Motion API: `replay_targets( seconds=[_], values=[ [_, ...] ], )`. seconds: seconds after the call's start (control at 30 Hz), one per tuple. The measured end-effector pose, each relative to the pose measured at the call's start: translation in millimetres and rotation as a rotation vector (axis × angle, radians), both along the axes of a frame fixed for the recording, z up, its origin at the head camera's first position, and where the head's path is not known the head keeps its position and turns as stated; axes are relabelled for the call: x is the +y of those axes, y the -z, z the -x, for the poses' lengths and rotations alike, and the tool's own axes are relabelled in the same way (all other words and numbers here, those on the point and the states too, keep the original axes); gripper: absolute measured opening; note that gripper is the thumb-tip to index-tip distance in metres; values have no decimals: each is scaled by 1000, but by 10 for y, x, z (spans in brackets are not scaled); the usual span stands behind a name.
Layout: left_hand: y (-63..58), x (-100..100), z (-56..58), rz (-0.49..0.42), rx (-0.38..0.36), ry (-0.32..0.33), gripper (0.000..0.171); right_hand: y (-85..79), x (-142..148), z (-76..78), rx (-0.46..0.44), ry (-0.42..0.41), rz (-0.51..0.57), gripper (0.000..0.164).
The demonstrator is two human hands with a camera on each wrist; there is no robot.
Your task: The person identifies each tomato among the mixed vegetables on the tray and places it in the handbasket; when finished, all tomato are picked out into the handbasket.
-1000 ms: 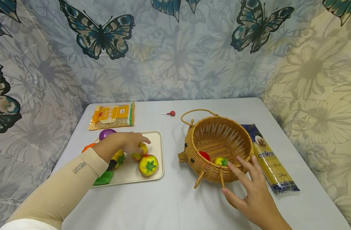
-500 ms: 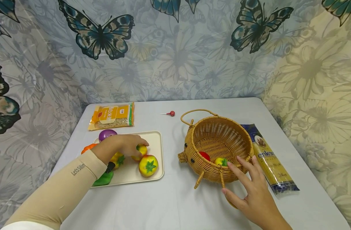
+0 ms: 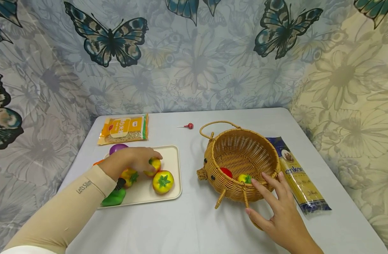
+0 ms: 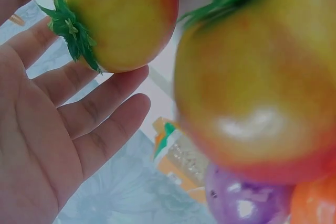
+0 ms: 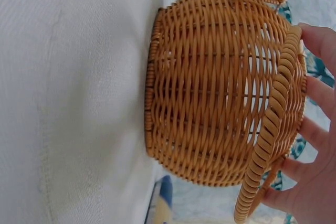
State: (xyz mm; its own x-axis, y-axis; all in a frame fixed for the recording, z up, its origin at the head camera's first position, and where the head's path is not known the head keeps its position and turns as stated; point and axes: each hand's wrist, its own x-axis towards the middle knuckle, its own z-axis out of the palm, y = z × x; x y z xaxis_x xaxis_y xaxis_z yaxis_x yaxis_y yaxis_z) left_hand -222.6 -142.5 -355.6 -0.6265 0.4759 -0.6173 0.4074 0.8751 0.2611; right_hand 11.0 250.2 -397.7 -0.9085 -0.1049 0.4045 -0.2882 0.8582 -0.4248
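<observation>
My left hand reaches down over the cream tray and holds a yellow-red toy tomato. In the left wrist view the fingertips lie against this tomato, below its green leaves; the thumb is partly cut off at the top left. Another toy tomato sits just in front, and one more lies under the wrist. My right hand rests its spread fingers on the wicker basket, at the rim and the handle. In the basket are a red piece and a yellow tomato.
On the tray also lie a purple round toy, an orange piece and a green one. A grain bag and a lollipop lie behind. A pasta packet lies right of the basket.
My left hand has drawn slightly left, and the toy tomatoes by it have shifted a little the same way. The right hand and basket have stayed put.
</observation>
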Motion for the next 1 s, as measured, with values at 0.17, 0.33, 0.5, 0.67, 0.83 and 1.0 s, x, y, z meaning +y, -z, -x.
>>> replay_targets(
  seconds=[0.17,0.33,0.5,0.67,0.83,1.0],
  values=[
    [-84,29,41,27,40,28,58,-1,-1,3,-2,0,-1,79],
    [-198,81,67,41,75,29,59,-2,-6,2,-1,0,3,80],
    [-330,160,105,25,86,27,57,-5,-7,0,0,0,5,80],
    [-459,262,130,12,113,54,55,-2,-3,-3,5,-2,3,80],
    [-592,399,101,-5,146,101,55,-2,-4,-4,3,0,6,80],
    [-730,568,53,-11,192,168,56,-5,-6,-2,-5,6,7,80]
  ],
)
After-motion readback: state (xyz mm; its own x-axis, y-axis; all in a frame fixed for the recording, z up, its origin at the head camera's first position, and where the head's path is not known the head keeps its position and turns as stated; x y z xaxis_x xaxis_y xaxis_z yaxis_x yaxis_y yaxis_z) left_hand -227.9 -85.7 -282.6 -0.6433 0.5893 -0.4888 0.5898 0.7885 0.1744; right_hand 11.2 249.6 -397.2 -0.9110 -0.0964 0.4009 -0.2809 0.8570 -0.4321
